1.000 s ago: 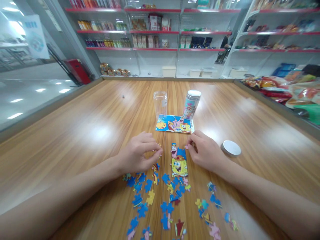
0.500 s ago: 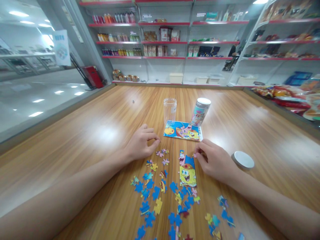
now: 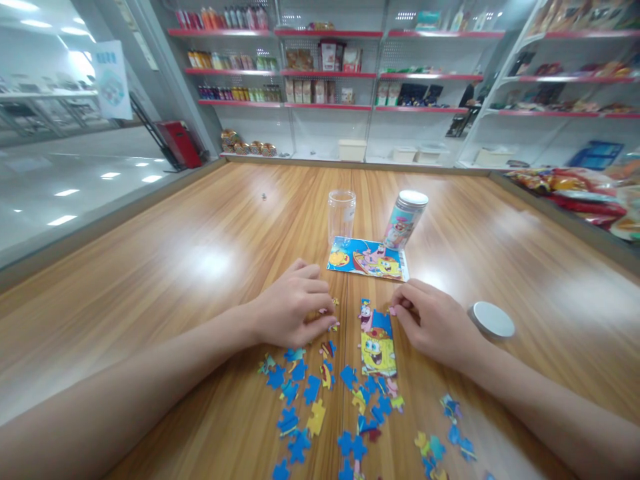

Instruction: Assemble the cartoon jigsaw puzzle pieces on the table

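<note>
My left hand (image 3: 297, 307) hovers over a few small pink puzzle pieces (image 3: 336, 325). Its thumb and fingers are apart, with pieces partly hidden beneath them. Between the thumb and forefinger of my right hand (image 3: 433, 317) is a small pink puzzle piece (image 3: 393, 311), close to the right edge of the joined part of the puzzle (image 3: 378, 347). That part shows a yellow cartoon sponge and a pink figure. Loose pieces, many of them blue (image 3: 312, 389), lie scattered in front of it. A picture card (image 3: 367, 259) of the cartoon lies flat behind the hands.
An empty clear jar (image 3: 341, 217) stands at the card's back left, and a printed can with a white lid (image 3: 406, 220) at its back right. A round lid (image 3: 493, 319) lies right of my right hand. Snack bags (image 3: 575, 190) edge the table; stocked shelves (image 3: 330, 72) stand behind.
My left hand has moved right and nearer to me, from beside the pink pieces to over them. My right hand stays beside the joined puzzle with its piece. The view tilts slightly.
</note>
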Demonstrator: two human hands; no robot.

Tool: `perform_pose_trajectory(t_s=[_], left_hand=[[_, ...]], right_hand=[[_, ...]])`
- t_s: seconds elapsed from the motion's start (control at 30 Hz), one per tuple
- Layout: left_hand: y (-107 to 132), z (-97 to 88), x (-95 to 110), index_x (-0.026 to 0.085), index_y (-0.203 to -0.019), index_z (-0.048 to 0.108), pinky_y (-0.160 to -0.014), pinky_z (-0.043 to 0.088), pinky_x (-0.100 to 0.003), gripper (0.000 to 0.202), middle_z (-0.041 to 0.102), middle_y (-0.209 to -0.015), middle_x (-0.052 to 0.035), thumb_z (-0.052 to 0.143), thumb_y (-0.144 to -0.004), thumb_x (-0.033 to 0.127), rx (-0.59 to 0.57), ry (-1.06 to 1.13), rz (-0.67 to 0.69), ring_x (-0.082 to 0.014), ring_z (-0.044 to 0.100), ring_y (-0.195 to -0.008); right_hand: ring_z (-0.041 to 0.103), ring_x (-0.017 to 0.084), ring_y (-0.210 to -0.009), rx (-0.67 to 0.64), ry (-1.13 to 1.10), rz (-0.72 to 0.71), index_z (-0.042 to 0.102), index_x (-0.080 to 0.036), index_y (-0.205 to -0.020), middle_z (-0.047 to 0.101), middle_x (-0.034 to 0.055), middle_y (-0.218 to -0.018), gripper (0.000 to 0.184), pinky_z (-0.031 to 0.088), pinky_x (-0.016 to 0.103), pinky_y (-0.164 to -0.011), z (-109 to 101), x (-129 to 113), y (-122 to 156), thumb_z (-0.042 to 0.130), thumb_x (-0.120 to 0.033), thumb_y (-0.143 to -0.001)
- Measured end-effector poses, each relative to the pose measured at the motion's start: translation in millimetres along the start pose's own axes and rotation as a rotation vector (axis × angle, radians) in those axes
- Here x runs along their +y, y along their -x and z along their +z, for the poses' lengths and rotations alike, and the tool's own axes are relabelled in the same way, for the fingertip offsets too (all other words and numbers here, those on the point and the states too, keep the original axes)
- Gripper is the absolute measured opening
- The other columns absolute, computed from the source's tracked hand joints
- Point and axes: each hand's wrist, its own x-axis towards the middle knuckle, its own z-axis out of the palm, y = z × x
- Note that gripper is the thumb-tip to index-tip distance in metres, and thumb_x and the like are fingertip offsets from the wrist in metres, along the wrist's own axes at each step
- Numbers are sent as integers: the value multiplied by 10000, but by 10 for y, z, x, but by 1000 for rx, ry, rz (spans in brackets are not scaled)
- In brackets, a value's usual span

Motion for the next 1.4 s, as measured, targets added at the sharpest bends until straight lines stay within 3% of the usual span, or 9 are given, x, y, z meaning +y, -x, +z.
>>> perform_pose_trajectory(t_s=[0.13,0.27,0.4,0.57,0.83,1.03,1.17,1.27,1.4], left_hand=[[2,-6,14,204,-911,681,-806,316,-387,164,680,-800,-33,615,-910,355,-83,40,38,-201,484,-796],[9,42,-6,201,-922,685,-786,310,-370,197,675,-809,-29,599,-952,376,-68,21,46,-186,488,-797],[21,70,-39,188,-925,688,-770,321,-360,157,641,-783,-34,583,-964,297,41,-15,14,-184,483,-797],[51,107,-149,166,-932,688,-716,337,-340,145,620,-779,-44,553,-900,125,227,-14,-167,-184,464,-769],[67,140,-241,161,-924,676,-744,370,-342,152,601,-783,-41,534,-872,152,73,112,-219,-192,494,-790],[76,66,-258,160,-816,596,-759,366,-334,164,584,-811,-28,501,-720,66,0,233,-199,-181,498,-803],[75,6,-278,170,-884,583,-823,368,-342,61,613,-915,-29,582,-833,204,-118,284,-156,-184,532,-889],[72,-4,-282,170,-840,579,-823,358,-347,155,604,-904,-32,602,-891,315,-157,286,-126,-180,526,-879],[74,1,-286,167,-756,546,-788,356,-352,208,560,-848,-40,574,-899,315,-158,311,-74,-181,493,-830]], right_hand=[[557,185,-753,1,10,-2,555,-207,-846,616,39,-847,55,399,327,-661,4,-6,-11,545,-173,-889],[556,183,-755,-11,24,4,556,-209,-848,617,33,-837,57,397,327,-666,9,-5,-12,541,-173,-890],[559,183,-758,-7,30,5,562,-209,-856,618,31,-837,49,395,327,-676,4,-6,-2,546,-175,-887],[552,178,-762,-19,22,14,557,-207,-851,607,23,-831,59,392,321,-681,-8,-13,5,534,-180,-898],[553,177,-783,-25,7,15,550,-209,-858,608,15,-838,54,391,320,-693,5,-1,4,537,-178,-900],[559,183,-803,-16,7,10,555,-207,-857,615,23,-847,56,388,320,-697,6,-6,-2,538,-178,-902],[558,177,-790,-12,-5,12,561,-204,-855,613,21,-836,55,388,316,-693,-3,-15,4,544,-172,-896],[556,176,-787,-15,-2,15,558,-205,-852,608,18,-829,57,390,317,-695,-1,-17,14,541,-177,-899],[548,177,-788,-20,-1,11,548,-205,-851,605,17,-837,62,389,319,-698,7,-12,16,531,-174,-902]])
